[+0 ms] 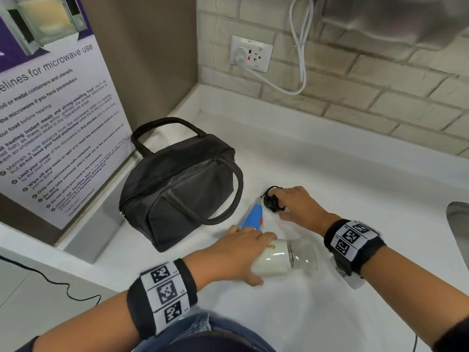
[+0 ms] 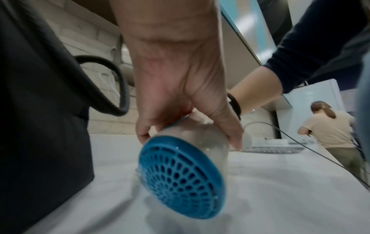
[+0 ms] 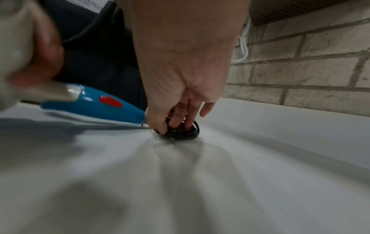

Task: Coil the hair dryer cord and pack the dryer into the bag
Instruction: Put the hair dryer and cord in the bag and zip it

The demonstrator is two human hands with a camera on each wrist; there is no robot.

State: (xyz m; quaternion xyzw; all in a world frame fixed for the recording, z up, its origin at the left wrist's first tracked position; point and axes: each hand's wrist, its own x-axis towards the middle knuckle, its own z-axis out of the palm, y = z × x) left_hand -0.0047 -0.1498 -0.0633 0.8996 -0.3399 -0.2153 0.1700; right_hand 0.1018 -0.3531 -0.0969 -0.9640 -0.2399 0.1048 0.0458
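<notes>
Coiling looks finished: right hand (image 1: 294, 205) pinches the wound cord (image 1: 272, 202) on the counter (image 1: 355, 174), left hand (image 1: 233, 252) grips the dryer (image 1: 274, 257) beside the zipped bag (image 1: 177, 184), packing remains.

A poster (image 1: 58, 118) leaning against the wall at the left carries the only clearly readable text. Its heading, cut off at the left edge, ends in "…lines for microwave use". Among the bullet lines below, parts can be read: "Limit your usage", "Wipe off any mess or spill and reset the microwave controls", "Only use microwave-safe containers" and "Do not take someone else's food out of the microwave". The small label on the wall socket (image 1: 251, 53) is too blurred to read.
</notes>
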